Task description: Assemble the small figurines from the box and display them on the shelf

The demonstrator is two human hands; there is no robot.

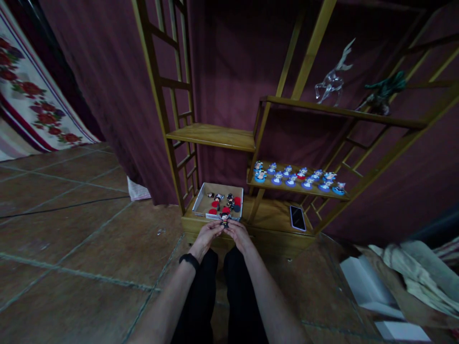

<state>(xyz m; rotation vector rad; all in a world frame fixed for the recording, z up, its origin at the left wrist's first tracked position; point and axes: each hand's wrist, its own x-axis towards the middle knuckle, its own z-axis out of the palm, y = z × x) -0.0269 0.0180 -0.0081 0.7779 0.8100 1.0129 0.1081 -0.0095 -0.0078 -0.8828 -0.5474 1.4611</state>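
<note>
Between my two hands I hold a small doll figurine [224,220] with black hair and dark clothes, upright just in front of the box. My left hand [208,235] grips its left side with the fingertips, and a black band circles that wrist. The fingertips of my right hand [237,232] close on its other side. Right behind, an open cardboard box [200,204] stands on the bottom board of the shelf, holding several similar black-haired figurines [230,198] and round red bases [213,211]. My fingers cover parts of the held figurine.
Several small blue and purple figurines [277,178] stand in two rows on a middle shelf [301,185]. A phone [297,218] lies on the bottom board. A glass deer [330,83] and a green ornament [385,91] stand higher up. White boxes [369,282] lie at right.
</note>
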